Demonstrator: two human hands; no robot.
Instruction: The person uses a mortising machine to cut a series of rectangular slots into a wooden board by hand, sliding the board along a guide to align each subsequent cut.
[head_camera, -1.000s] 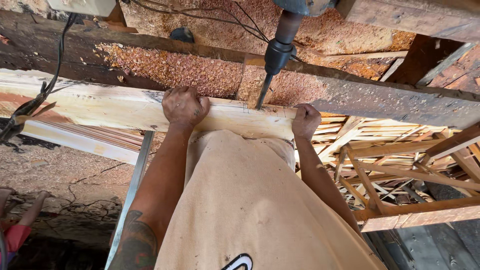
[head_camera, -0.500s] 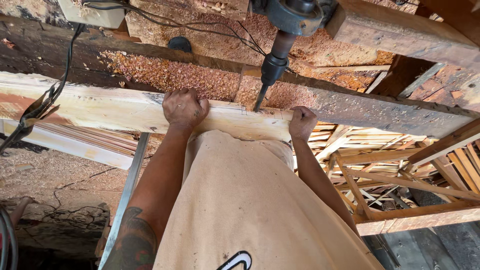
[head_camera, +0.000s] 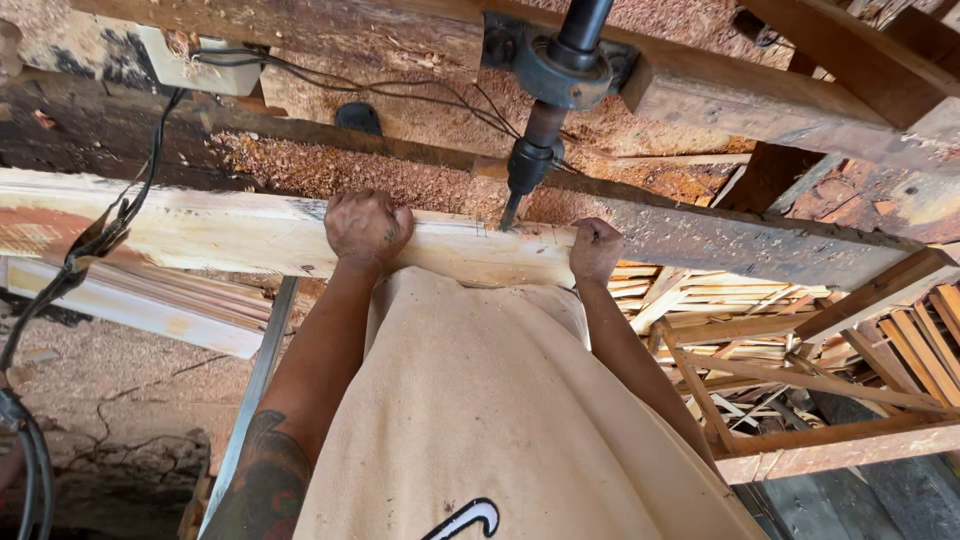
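Seen from above, a person in a beige shirt presses a pale wooden plank (head_camera: 240, 235) against their body. The left hand (head_camera: 368, 228) grips the plank's top edge, fist closed; the right hand (head_camera: 596, 248) is closed on the plank's right end. Between the hands, a drill bit (head_camera: 512, 208) on a dark machine spindle (head_camera: 550, 100) meets the plank's far edge. Sawdust (head_camera: 330, 172) covers the dark beam (head_camera: 700, 235) behind. Black cables (head_camera: 90, 250) hang at left; wooden slats (head_camera: 760, 350) lie stacked at right.
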